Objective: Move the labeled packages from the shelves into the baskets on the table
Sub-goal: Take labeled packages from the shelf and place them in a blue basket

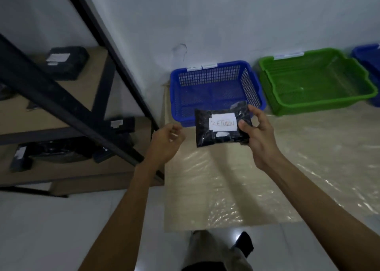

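Right hand [254,135] pinching the black "RETURN" package [221,126] by its right edge at frame centre, just before the blue mesh basket [216,92]; left hand [166,142] loosely curled, empty. Best practice is probably matching the label to the basket's rim tag [194,68], then lowering the package flat inside.

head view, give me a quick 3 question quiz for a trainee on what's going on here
1. True or false: the black package already lies inside the blue basket.
2. Multiple choice: which hand holds the package? A) the left hand B) the right hand C) both hands
3. Fill in: the white label on the package reads ____.

Key
1. False. It is held in the air in front of the blue basket, above the table.
2. B. The right hand's fingers pinch its right edge; the left hand is open and touches nothing.
3. RETURN. The green basket sits to the right of the blue one.
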Motion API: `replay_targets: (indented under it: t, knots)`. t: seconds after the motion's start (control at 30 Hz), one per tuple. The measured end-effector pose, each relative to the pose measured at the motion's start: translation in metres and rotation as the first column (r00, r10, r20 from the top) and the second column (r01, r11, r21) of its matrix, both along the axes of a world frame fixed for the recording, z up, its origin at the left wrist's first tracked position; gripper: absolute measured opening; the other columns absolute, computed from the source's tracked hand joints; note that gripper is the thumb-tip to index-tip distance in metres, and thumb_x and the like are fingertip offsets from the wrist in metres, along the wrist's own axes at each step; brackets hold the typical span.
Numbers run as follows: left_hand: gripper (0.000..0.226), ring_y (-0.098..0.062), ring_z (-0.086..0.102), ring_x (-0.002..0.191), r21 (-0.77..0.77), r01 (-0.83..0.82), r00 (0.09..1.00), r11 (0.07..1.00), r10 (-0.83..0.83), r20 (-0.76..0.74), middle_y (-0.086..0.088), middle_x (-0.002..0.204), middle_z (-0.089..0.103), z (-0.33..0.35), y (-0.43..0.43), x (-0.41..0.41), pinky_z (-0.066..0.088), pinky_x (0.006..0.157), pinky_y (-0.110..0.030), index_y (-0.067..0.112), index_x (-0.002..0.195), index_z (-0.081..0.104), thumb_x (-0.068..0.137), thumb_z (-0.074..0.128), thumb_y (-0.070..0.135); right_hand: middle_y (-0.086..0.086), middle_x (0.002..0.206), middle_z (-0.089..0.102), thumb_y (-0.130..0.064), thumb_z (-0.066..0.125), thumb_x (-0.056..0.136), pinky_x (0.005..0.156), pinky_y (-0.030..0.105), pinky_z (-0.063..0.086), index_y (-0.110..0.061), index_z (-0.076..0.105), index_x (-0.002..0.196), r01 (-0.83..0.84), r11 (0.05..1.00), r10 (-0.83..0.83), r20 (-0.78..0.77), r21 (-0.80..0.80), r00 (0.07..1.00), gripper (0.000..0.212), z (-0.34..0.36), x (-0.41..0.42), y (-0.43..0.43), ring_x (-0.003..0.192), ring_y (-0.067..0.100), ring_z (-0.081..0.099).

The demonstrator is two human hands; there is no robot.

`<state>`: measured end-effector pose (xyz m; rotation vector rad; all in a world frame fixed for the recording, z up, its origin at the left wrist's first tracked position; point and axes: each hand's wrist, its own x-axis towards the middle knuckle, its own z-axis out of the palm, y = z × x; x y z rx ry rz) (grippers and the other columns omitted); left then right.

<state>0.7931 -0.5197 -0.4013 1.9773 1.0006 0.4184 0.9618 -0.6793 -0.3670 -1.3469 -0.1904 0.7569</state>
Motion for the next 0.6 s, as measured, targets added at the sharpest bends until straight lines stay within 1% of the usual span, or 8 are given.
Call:
replay_targets:
  t: [0.1, 0.17, 0.23, 0.3, 0.37, 0.47, 0.53, 0.6]
  knots:
    - [0.014, 0.004, 0.055, 0.072, 0.03, -0.073, 0.997, 0.997, 0.072, 0.035, 0.009, 0.086, 0.061, -0.008, 0.024, 0.027, 0.043, 0.067, -0.008, 0.019, 0.101, 0.062, 0.088, 0.067, 0.021, -0.002, 0.098, 0.064, 0.005, 0.054, 0.089, 0.048, 0.017, 0.048, -0.015, 0.043, 0.132, -0.017, 1.0, 0.016, -0.032, -0.005, 0.999, 0.049, -0.009, 0.026, 0.028, 0.067, 0.007, 0.066]
    - [0.02, -0.002, 0.054, 0.075, 0.071, -0.134, 0.99, 0.988, 0.129, 0.062, 0.003, 0.092, 0.062, -0.015, 0.04, 0.042, 0.046, 0.072, -0.018, 0.014, 0.105, 0.063, 0.087, 0.067, 0.019, -0.003, 0.098, 0.064, 0.006, 0.054, 0.089, 0.05, 0.018, 0.05, -0.013, 0.043, 0.132, -0.027, 1.0, 0.027, -0.056, -0.009, 0.998, 0.048, -0.015, 0.039, 0.05, 0.07, 0.008, 0.066]
    - [0.029, -0.009, 0.052, 0.088, 0.146, -0.16, 0.986, 0.976, 0.152, 0.063, -0.004, 0.105, 0.057, -0.025, 0.059, 0.061, 0.046, 0.08, -0.023, 0.008, 0.114, 0.059, 0.088, 0.066, 0.017, -0.006, 0.092, 0.063, 0.007, 0.053, 0.089, 0.05, 0.019, 0.051, -0.014, 0.044, 0.13, -0.019, 0.999, 0.017, -0.067, -0.035, 0.998, 0.047, -0.026, 0.053, 0.076, 0.064, 0.005, 0.066]
    - [0.042, -0.014, 0.049, 0.103, 0.222, -0.149, 0.988, 0.963, 0.154, -0.002, -0.007, 0.117, 0.05, -0.033, 0.075, 0.074, 0.042, 0.086, -0.024, 0.01, 0.127, 0.05, 0.089, 0.064, 0.023, -0.003, 0.096, 0.063, 0.005, 0.054, 0.09, 0.053, 0.021, 0.053, -0.015, 0.045, 0.13, -0.008, 0.997, 0.004, -0.046, -0.075, 0.999, 0.046, -0.037, 0.063, 0.1, 0.068, 0.008, 0.065]
    - [0.055, -0.023, 0.046, 0.114, 0.28, -0.122, 0.979, 0.952, 0.161, -0.121, -0.012, 0.126, 0.044, -0.044, 0.095, 0.085, 0.041, 0.087, -0.031, 0.015, 0.139, 0.038, 0.091, 0.06, 0.03, 0.004, 0.11, 0.062, 0.002, 0.055, 0.09, 0.057, 0.023, 0.054, -0.02, 0.046, 0.128, -0.018, 0.991, 0.015, -0.027, -0.13, 1.0, 0.044, -0.053, 0.075, 0.13, 0.076, 0.011, 0.063]
    - [0.068, -0.031, 0.041, 0.122, 0.242, -0.129, 0.947, 0.962, 0.192, -0.257, -0.017, 0.133, 0.038, -0.058, 0.115, 0.096, 0.042, 0.092, -0.04, 0.018, 0.149, 0.02, 0.093, 0.055, 0.036, 0.009, 0.115, 0.061, -0.001, 0.056, 0.091, 0.051, 0.023, 0.053, -0.022, 0.045, 0.128, -0.033, 0.979, 0.024, -0.046, -0.201, 0.999, 0.044, -0.078, 0.086, 0.166, 0.08, 0.015, 0.062]
    - [0.071, -0.031, 0.041, 0.126, 0.157, -0.138, 0.947, 0.978, 0.176, -0.27, -0.016, 0.141, 0.036, -0.071, 0.127, 0.103, 0.042, 0.097, -0.043, 0.023, 0.151, 0.012, 0.095, 0.052, 0.04, 0.007, 0.108, 0.061, 0.0, 0.055, 0.091, 0.043, 0.016, 0.046, -0.02, 0.043, 0.131, -0.037, 0.971, 0.024, -0.056, -0.237, 0.998, 0.046, -0.093, 0.094, 0.187, 0.075, 0.012, 0.06]
    - [0.072, -0.029, 0.048, 0.122, 0.108, -0.132, 0.961, 0.985, 0.154, -0.231, -0.01, 0.141, 0.043, -0.083, 0.138, 0.108, 0.045, 0.098, -0.042, 0.028, 0.151, 0.009, 0.094, 0.049, 0.045, 0.006, 0.106, 0.059, -0.001, 0.054, 0.092, 0.039, 0.013, 0.042, -0.021, 0.042, 0.132, -0.048, 0.958, 0.029, -0.071, -0.281, 0.997, 0.047, -0.107, 0.103, 0.206, 0.074, 0.011, 0.058]
